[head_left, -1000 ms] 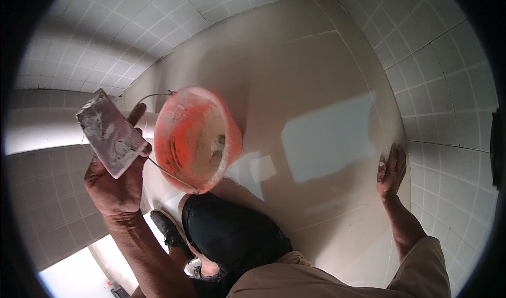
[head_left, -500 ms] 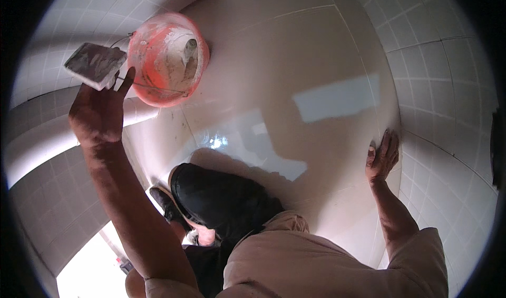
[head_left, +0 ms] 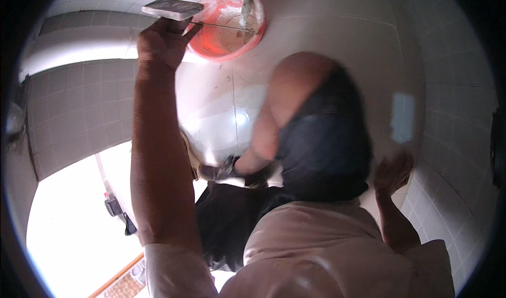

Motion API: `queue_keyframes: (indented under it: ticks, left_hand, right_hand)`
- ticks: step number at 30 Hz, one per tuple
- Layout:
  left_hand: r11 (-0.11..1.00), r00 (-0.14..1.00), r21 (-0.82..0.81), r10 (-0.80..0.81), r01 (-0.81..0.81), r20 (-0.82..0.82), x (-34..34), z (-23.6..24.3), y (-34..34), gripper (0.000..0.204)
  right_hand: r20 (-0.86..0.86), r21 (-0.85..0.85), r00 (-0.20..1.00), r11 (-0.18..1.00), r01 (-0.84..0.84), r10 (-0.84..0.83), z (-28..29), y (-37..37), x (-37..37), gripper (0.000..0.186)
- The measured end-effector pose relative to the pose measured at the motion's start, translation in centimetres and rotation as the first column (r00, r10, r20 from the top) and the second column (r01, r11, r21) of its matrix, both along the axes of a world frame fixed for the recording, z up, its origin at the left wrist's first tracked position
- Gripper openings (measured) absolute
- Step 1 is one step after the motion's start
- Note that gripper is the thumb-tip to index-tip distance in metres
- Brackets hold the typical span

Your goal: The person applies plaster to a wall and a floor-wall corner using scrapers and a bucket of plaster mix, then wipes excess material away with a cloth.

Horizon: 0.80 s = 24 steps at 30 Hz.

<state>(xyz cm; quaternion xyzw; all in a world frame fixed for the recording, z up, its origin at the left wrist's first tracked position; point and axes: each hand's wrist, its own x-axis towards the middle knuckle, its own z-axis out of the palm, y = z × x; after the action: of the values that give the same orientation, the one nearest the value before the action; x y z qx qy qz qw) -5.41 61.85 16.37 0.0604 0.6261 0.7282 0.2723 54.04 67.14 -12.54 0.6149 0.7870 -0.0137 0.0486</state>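
Observation:
My left hand point(head_left: 164, 44) is raised at the upper left and closed around a rectangular hand float point(head_left: 174, 7) with a smeared face. Just beside its fingers is the red bucket point(head_left: 226, 53), its thin wire handle point(head_left: 224, 26) running up to them. I cannot tell whether the fingers hold that wire too. Pale mix coats the bucket's inside, and a greyish tool point(head_left: 246, 12) leans in it. On the right, my right hand point(head_left: 392, 172) is down low beside the tiled wall, blurred, fingers stretched out and holding nothing.
My bent knee point(head_left: 303, 76) rises over the glossy tiled floor point(head_left: 342, 37). Tiled wall point(head_left: 458, 134) runs along the right. A low tiled ledge point(head_left: 84, 98) with a pale rounded edge is on the left, near a bright opening point(head_left: 74, 219).
The view has shifted, and my bent leg now rises into the middle. The float has tipped nearly edge-on, still beside the bucket. My right hand stays low by the right wall.

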Motion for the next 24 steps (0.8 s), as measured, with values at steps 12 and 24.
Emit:
queue_keyframes:
  ticks: [12, 24]
  left_hand:
    - [0.994, 0.989, -0.01, 0.112, -0.112, 0.099, 2.7, -3.1, -5.1, 0.047]
    - [0.871, 0.961, -0.449, 0.261, -0.197, 0.086, 1.6, -5.7, -6.9, 0.042]
  right_hand:
    - [-0.186, 0.148, 0.975, 0.985, -0.093, 0.12, -1.4, 3.8, -1.7, 0.059]
    - [-0.238, 0.155, 0.905, 0.933, -0.323, 0.353, -0.9, 14.4, -10.3, 0.053]
